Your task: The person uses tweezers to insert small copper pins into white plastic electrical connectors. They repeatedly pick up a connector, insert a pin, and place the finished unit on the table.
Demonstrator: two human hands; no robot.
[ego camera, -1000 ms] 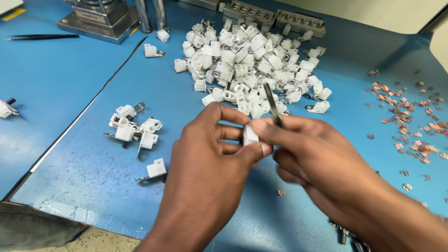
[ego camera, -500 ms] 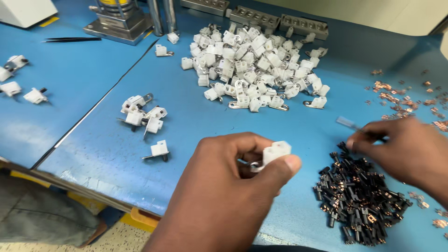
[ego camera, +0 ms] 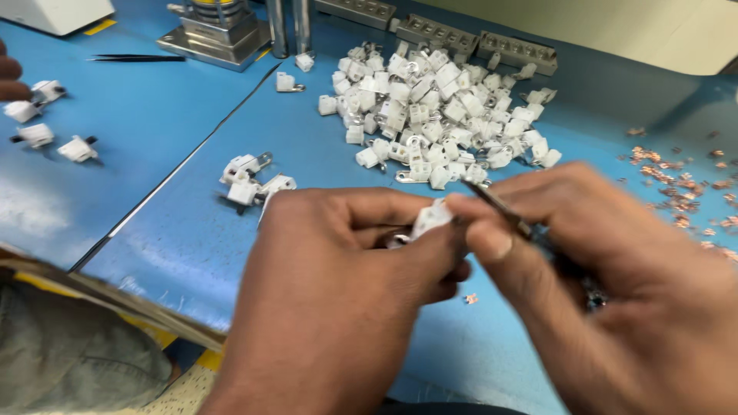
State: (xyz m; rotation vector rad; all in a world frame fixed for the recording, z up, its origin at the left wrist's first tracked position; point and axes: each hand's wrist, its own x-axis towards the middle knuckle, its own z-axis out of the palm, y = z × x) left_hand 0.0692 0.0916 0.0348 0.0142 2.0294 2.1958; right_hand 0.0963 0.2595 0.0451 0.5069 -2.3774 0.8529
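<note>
My left hand (ego camera: 338,284) pinches a small white plastic connector housing (ego camera: 430,218) between thumb and fingers, low in the middle of the head view. My right hand (ego camera: 607,284) meets it from the right and grips thin metal tweezers (ego camera: 496,204), whose tip touches the housing. A large heap of the same white housings (ego camera: 430,107) lies on the blue table (ego camera: 154,100) beyond my hands. A few assembled housings with metal tabs (ego camera: 250,180) sit to the left of my left hand.
Small copper terminals (ego camera: 684,184) are scattered at the right. A metal press base (ego camera: 219,34) and grey fixtures (ego camera: 477,42) stand at the back. Black tweezers (ego camera: 134,58) and more white parts (ego camera: 46,131) lie far left, near another person's fingers (ego camera: 9,77).
My right hand has come back from the pile of dark parts at the right and joined my left hand, tweezers now touching the white housing. The view has shifted.
</note>
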